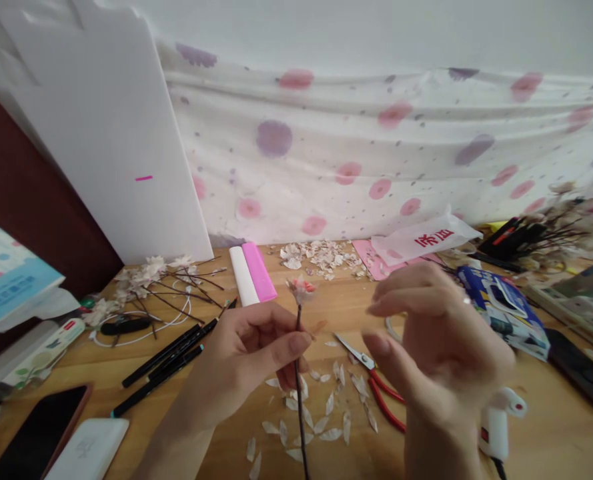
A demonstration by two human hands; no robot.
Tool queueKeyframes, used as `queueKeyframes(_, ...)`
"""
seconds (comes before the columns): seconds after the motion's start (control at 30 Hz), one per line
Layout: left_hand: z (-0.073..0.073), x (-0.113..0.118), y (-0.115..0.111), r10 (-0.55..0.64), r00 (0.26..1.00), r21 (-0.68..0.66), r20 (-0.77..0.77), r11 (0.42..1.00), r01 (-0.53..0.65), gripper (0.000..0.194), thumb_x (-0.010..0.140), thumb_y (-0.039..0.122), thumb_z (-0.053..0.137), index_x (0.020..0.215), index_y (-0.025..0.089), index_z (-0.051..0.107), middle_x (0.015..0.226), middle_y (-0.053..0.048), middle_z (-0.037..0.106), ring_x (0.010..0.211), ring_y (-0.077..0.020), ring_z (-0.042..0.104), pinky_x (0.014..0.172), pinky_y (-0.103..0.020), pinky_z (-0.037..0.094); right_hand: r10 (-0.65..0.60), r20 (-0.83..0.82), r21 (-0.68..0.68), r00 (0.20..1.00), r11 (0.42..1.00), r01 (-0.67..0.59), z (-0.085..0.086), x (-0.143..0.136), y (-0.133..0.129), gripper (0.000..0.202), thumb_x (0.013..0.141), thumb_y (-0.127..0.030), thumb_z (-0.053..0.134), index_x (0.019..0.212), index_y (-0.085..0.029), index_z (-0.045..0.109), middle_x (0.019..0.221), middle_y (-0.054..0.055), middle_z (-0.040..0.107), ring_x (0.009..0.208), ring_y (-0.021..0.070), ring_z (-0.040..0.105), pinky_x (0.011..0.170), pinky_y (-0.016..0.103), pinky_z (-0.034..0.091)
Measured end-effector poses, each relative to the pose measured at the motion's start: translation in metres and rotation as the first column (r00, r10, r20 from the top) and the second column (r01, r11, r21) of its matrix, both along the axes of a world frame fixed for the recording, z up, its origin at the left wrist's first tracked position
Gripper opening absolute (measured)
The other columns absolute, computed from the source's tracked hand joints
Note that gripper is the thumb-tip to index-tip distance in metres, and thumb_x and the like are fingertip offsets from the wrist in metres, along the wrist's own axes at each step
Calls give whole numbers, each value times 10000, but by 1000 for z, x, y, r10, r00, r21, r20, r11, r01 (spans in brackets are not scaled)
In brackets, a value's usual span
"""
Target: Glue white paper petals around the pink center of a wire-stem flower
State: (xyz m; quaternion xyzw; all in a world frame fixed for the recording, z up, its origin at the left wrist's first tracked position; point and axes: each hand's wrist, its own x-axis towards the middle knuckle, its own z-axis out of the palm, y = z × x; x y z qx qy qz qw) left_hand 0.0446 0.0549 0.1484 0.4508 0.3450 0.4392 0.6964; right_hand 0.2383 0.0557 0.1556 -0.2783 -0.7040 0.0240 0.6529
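Left hand (256, 350): thumb and fingers pinching the dark stem (301, 427) of one pale-pink flower (301, 289), left of the red-handled scissors (363, 358).
Right hand (436, 333): thumb and fingertips parted, right of scissors.
Loose petals (330, 403): mostly left of scissors.
Black pens (159, 381): farther left.

The right hand (441, 340) is blurred and covers part of the scissors (370, 367); the stem (301, 413) and a phone (39, 437) run off the bottom edge; the pouch's (501, 307) print is unreadable
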Motion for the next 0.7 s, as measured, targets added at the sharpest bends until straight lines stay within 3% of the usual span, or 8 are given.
queueKeyframes(0.13,-4,2,1,-5,998,79,-68,997,10,235,755,383,874,764,184,750,599,22,707,483,-81,633,493,-158,523,-273,266,46,924,962,271,5,-9,-11,294,896,-375,741,1152,-233,714,1223,114,624,1128,307,550,983,491,411)
queueKeyframes(0.23,-4,5,-2,26,982,157,-189,988,4,213,821,370,803,752,182,732,607,19,674,524,-98,622,518,-181,506,-284,414,33,865,954,298,3,-17,-11,240,935,-305,704,1163,-229,719,1396,127,576,1283,331,458,1105,512,367)
queueKeyframes(0.33,-3,9,-5,38,959,191,-282,981,17,200,866,361,742,773,185,722,612,21,644,546,-103,603,533,-190,485,-266,435,38,860,960,278,-3,-19,-8,164,951,-210,670,1076,-286,743,1449,94,557,1367,337,387,1151,556,329)
queueKeyframes(0.43,-5,11,-4,18,950,192,-312,980,45,161,880,347,717,834,193,721,610,31,628,546,-101,587,539,-191,475,-291,448,39,846,951,306,-8,-19,-7,212,959,-179,652,1052,-340,752,1520,61,496,1440,354,289,1156,606,302)
queueKeyframes(0.53,-7,12,0,1,950,185,-313,981,60,174,884,354,711,826,190,710,609,31,624,553,-100,586,541,-188,473,-297,474,55,829,950,308,-9,-19,-6,203,958,-160,643,1017,-316,758,1542,50,484,1475,363,240,1162,609,295)
queueKeyframes(0.7,-9,11,2,1,945,187,-326,980,63,255,863,431,742,810,182,719,600,27,631,553,-103,599,542,-186,482,-185,413,20,892,981,195,-2,-17,-5,199,954,-100,631,940,-266,740,1299,35,706,1386,310,408,1138,548,363)
